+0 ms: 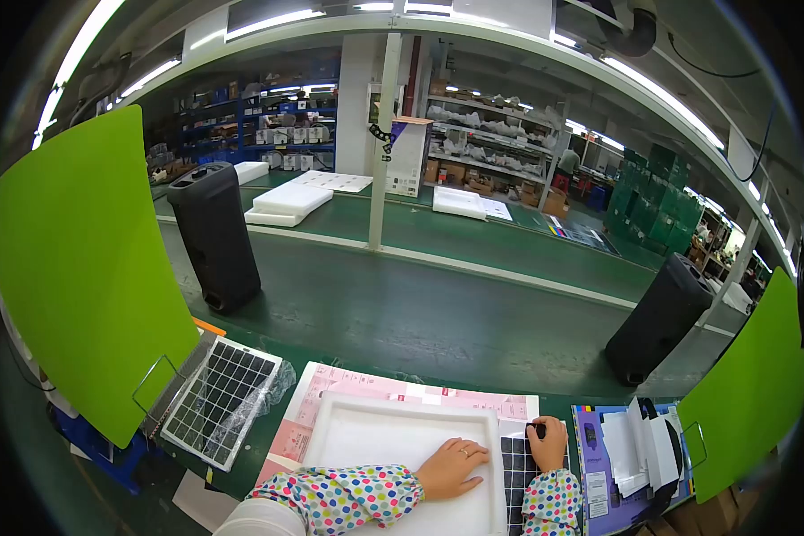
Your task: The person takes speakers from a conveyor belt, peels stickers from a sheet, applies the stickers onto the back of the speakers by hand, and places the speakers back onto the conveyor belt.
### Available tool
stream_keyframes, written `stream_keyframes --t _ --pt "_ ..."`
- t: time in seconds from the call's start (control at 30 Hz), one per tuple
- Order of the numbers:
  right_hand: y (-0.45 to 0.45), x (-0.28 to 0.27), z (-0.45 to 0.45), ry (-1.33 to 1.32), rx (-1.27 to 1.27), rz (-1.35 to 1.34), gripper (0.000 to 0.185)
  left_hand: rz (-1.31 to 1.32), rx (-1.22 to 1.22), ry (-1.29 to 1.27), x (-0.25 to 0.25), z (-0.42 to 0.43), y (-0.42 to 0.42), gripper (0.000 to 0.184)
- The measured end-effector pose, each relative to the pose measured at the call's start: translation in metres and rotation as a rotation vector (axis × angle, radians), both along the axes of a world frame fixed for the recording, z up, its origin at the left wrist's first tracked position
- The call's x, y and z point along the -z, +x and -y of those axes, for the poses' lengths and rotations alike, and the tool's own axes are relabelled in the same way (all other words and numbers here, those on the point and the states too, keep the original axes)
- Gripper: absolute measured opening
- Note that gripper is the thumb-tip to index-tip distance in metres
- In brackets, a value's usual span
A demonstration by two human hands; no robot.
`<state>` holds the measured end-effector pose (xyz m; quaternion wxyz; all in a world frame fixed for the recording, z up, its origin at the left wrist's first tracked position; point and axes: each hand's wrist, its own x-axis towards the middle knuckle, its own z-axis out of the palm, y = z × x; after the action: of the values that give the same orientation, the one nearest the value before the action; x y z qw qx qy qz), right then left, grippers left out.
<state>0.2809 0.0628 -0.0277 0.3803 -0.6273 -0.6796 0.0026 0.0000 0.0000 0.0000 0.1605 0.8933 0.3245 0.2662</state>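
Note:
My left hand point(453, 469) lies palm down on the white foam tray point(357, 429), fingers stretched out and apart, with a ring on one finger. Its grip is empty. To the right of the foam, my right hand point(552, 444) has its fingers curled round a small black piece point(535, 431), whose exact kind I cannot make out. That hand is over the upper right of a panel with dark squares and white grid lines point(515, 469), partly hidden by my hand and sleeve. Beneath the foam tray lies a pink printed sheet point(299, 440).
A second gridded panel point(221, 402) with clear plastic on it lies at left. Green boards point(89, 277) stand on both sides. Black speakers point(213, 237) stand on the conveyor belt point(420, 308). White folded pieces point(657, 447) rest on a purple printed box point(598, 464) at right.

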Motion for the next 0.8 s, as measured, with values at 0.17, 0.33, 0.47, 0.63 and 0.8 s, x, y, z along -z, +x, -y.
stream_keyframes --t 0.17,0.33,0.47,0.63,0.8 --pt "-0.0002 0.0002 -0.0005 0.002 0.002 0.000 0.019 0.000 -0.001 0.009 0.0000 -0.0004 0.0001 0.041" --pt "-0.0016 -0.0022 0.0003 -0.004 0.004 0.003 0.019 -0.003 -0.001 0.012 0.0009 -0.0007 -0.0001 0.041" --pt "-0.0014 -0.0002 -0.0003 -0.011 0.006 -0.016 0.019 -0.003 -0.004 0.011 0.0023 -0.0009 -0.0001 0.041" --pt "-0.0012 0.0003 -0.0005 -0.021 0.010 -0.018 0.019 -0.009 -0.003 -0.003 -0.0003 -0.0002 -0.0005 0.043" --pt "-0.0009 0.0011 -0.0002 -0.018 0.011 -0.014 0.020 -0.019 -0.001 -0.011 -0.0006 -0.0001 -0.0008 0.044"
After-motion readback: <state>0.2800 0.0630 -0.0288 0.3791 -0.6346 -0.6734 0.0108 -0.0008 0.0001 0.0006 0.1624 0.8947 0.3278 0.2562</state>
